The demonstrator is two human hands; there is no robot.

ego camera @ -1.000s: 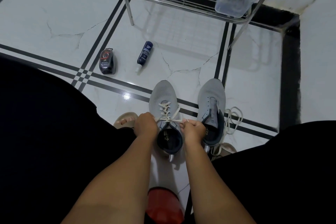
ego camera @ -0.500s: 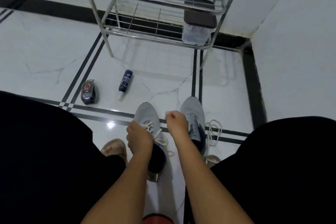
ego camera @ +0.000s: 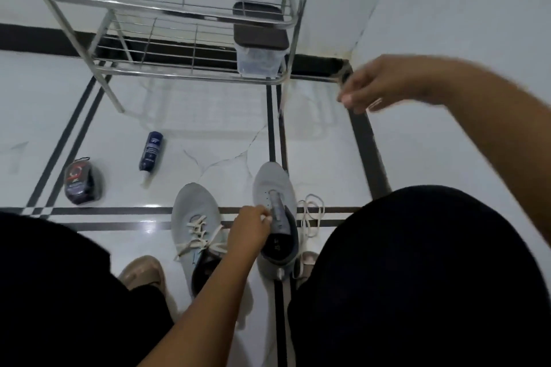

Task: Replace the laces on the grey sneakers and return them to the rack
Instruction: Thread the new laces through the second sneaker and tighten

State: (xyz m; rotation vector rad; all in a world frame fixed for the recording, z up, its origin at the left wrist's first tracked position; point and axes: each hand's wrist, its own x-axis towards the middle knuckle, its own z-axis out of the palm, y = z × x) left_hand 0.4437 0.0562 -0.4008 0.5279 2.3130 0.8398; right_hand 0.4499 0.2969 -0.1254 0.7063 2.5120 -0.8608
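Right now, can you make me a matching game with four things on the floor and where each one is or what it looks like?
Things:
1. left sneaker
2. right sneaker
3. blue bottle
4. loose lace

Clues:
A. lying on its side on the white tile in front of the rack
B. in a heap on the floor to the right of the shoes
C. cream lace already threaded through it
D. eyelets empty, left hand on its tongue

Pairs: 1-C, 2-D, 3-A, 4-B

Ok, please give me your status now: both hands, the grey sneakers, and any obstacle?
Left hand at unlaced grey sneaker, grip unclear. Right hand raised, blurred. Laced grey sneaker on floor. Loose cream lace beside the pair.
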